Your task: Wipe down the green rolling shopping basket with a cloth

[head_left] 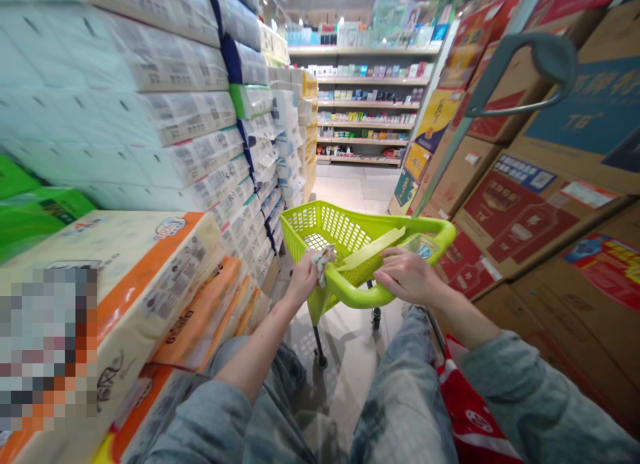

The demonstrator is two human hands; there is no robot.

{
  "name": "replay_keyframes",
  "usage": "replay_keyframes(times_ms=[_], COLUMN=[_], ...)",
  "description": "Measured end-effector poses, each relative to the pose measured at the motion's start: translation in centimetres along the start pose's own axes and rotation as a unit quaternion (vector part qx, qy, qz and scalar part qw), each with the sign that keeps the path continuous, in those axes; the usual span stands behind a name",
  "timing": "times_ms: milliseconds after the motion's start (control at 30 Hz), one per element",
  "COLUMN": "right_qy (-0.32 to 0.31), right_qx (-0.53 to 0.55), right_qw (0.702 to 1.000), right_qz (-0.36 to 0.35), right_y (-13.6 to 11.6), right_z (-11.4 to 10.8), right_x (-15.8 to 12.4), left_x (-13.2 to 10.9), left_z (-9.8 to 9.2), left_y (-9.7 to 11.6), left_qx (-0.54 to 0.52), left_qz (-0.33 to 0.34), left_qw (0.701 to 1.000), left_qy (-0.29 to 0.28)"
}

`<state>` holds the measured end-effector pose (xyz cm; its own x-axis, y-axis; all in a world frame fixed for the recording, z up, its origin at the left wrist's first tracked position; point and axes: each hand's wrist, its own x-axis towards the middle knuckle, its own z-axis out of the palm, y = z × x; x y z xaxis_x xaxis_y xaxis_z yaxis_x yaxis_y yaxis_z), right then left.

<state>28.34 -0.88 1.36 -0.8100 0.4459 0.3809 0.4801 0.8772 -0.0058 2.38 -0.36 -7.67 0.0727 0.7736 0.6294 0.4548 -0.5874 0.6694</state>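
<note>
A lime-green plastic shopping cart (350,234) stands in front of me in the aisle, its basket walls full of slots. My left hand (303,277) is closed on a crumpled whitish cloth (324,263), pressed against the cart's near left corner. On the right, my right hand (407,275) curls over the cart handle (367,296); part of its grip is hidden. A pale green flap (373,247) lies slanted across the basket between my hands. Beside the right hand, a small label (424,247) sits on the handle area.
Stacks of packaged tissue (165,117) line the left, with orange-and-cream packs (150,251) close to my left arm. Cardboard cartons (530,211) wall the right, near a grey hooked handle on a pole (525,57). Stocked shelves (367,104) cross the far end; a red bag (470,411) lies by my leg.
</note>
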Motion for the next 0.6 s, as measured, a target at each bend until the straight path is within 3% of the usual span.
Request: replay_keyframes(times_ms=[233,333,500,600], right_qy=[-0.020,-0.029,-0.068,-0.072], right_qx=[0.021,0.022,0.078,0.091], right_qw=[0.996,0.993,0.992,0.991], right_qz=[0.090,0.110,0.069,0.059], right_y=[0.8,1.5,2.2,2.5], right_z=[-0.1,-0.1,-0.9,-1.3], right_x=[-0.6,-0.8,-0.7,-0.7], left_x=[-2.9,-4.3,-4.4,-3.4], left_z=[1.9,3.2,3.0,1.6], left_y=[7.0,8.3,5.7,2.8], left_qx=[-0.008,0.022,0.095,0.116], left_qz=[0.102,0.123,0.213,0.184], left_qw=[0.994,0.991,0.969,0.972], left_qy=[-0.033,-0.046,-0.087,-0.086])
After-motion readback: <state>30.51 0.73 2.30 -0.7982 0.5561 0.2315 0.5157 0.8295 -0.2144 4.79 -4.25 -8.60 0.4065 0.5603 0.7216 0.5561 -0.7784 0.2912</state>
